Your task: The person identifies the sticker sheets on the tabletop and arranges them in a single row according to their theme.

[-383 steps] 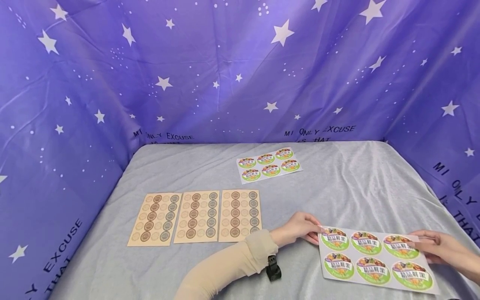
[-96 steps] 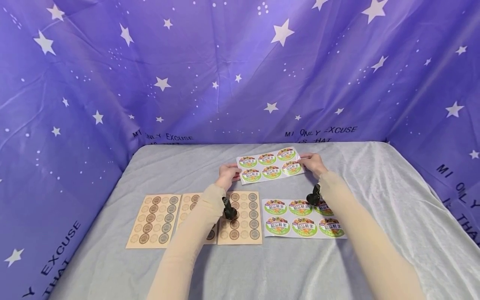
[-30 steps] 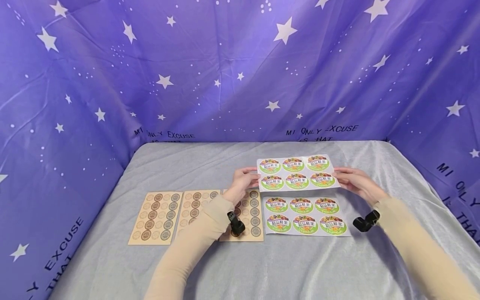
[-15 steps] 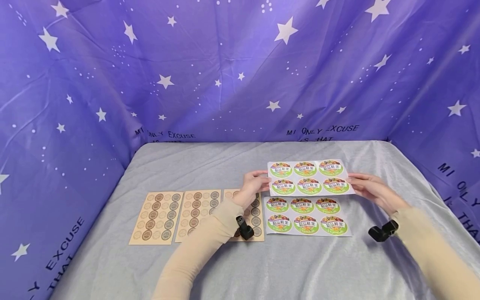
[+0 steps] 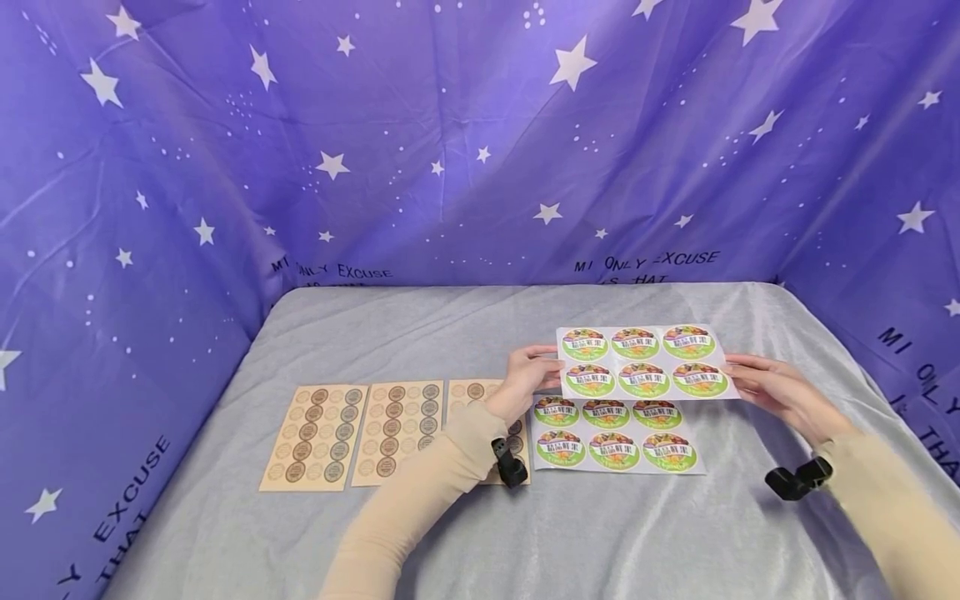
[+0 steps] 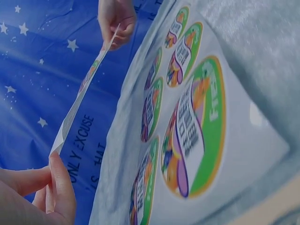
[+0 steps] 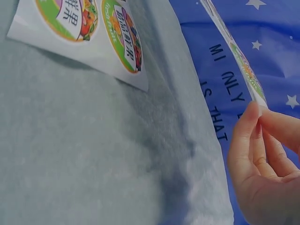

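Observation:
A white sticker sheet (image 5: pixel 615 362) with several oval fruit labels is held up between both hands, raised off the cloth. My left hand (image 5: pixel 527 379) pinches its left edge between thumb and fingers. On the opposite edge, my right hand (image 5: pixel 780 387) pinches near the lower corner, as the right wrist view shows with the fingertips (image 7: pixel 255 110) meeting on the paper. Below it on the table lies a second fruit sticker sheet (image 5: pixel 585 467), its top edge overlapped by the held sheet in the head view. The left wrist view shows the held sheet (image 6: pixel 70 115) almost edge-on.
Three tan sheets of small round stickers lie in a row at left: the outer one (image 5: pixel 285 433), the middle one (image 5: pixel 411 425) and the third one (image 5: pixel 457 392), partly behind the left forearm. A grey cloth (image 5: pixel 600 533) covers the table. Purple star-printed curtains (image 5: pixel 420 125) stand behind and beside it.
Both hands have lifted the far fruit sticker sheet and carried it right and nearer, above the second sheet. That second sheet, earlier held at front right, now lies beside the tan sheets.

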A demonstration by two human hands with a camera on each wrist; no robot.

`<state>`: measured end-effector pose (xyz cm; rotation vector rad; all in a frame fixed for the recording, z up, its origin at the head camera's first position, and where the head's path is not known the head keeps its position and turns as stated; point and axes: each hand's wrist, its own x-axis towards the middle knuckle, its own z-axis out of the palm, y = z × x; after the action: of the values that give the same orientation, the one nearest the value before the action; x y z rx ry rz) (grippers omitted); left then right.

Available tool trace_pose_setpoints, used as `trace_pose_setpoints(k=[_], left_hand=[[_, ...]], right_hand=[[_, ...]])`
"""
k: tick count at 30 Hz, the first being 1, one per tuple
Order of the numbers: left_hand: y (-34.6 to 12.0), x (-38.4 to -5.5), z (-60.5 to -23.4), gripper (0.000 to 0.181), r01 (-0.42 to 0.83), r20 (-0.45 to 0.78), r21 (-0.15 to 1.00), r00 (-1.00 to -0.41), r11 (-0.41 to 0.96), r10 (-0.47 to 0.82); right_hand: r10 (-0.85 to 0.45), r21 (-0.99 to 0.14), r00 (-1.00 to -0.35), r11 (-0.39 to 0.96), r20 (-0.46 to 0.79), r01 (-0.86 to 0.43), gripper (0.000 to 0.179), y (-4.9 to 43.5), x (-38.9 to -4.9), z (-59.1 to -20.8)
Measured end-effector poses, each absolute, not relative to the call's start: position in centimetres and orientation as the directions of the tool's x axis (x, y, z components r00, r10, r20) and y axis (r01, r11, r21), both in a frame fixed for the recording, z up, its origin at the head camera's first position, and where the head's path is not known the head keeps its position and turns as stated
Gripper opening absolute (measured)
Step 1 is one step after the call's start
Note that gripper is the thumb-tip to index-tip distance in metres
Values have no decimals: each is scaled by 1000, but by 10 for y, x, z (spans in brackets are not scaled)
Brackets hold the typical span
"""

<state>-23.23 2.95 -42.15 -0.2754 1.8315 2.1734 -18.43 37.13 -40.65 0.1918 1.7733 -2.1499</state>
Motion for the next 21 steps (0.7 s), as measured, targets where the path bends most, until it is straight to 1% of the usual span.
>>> trace_pose_setpoints(k=[12, 21], left_hand=[[52, -226, -422, 25, -336, -317, 927, -940, -169, 131], [72, -219, -423, 22, -358, -338, 919, -931, -166, 135]], right_hand=[[-199, -933, -943, -195, -265, 303, 30, 395, -167, -407], [-130, -924, -949, -221, -288, 311, 31, 408, -152, -409]])
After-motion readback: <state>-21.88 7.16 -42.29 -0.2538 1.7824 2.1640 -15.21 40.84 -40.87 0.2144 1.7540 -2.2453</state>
